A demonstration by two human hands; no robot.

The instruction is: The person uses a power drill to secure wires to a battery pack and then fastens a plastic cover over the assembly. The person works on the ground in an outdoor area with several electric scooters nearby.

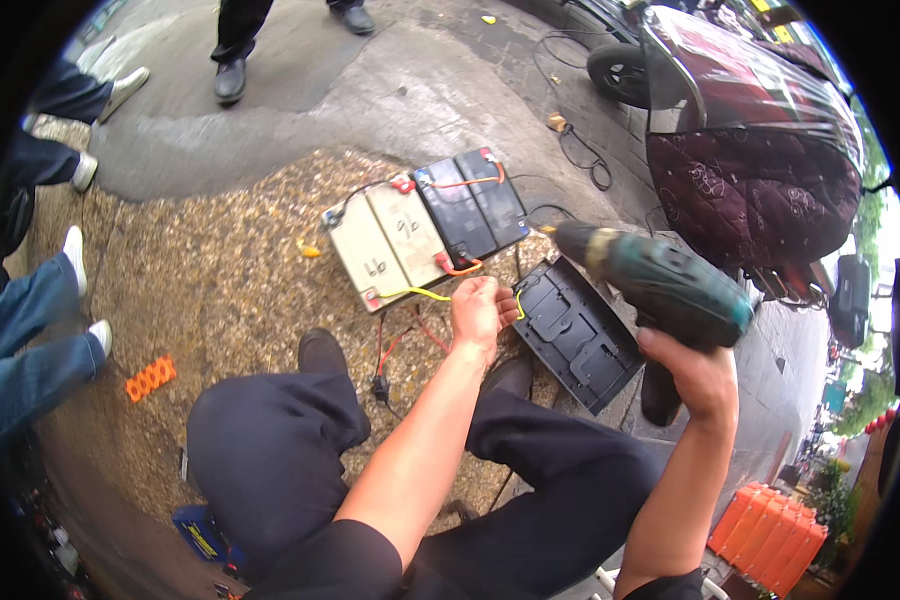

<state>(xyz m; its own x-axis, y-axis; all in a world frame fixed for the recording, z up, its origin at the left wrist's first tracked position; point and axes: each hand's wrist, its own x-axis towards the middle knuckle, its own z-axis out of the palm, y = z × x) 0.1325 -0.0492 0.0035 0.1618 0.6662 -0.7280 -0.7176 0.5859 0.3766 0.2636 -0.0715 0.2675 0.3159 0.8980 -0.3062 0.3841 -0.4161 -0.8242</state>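
Note:
My right hand [698, 378] grips a teal and black cordless drill [675, 275] by its handle, its chuck pointing up and left over the black plastic battery case part [580, 335]. My left hand [478, 315] is closed on a yellow-green wire [417, 292], which runs from a corner of the cream batteries; a loop of the wire shows past my fingers. The cream batteries [388, 240] stand on the ground beside the black batteries [473, 205]. An orange wire [467, 183] and red terminal covers [443, 262] show on the black ones.
A red wire with a black plug [380, 388] lies near my knee, and an orange plastic piece [151, 378] lies at left. People's legs [45, 300] stand at left and top. A scooter with a maroon quilted cover [750, 190] is at right, an orange crate [767, 533] lower right.

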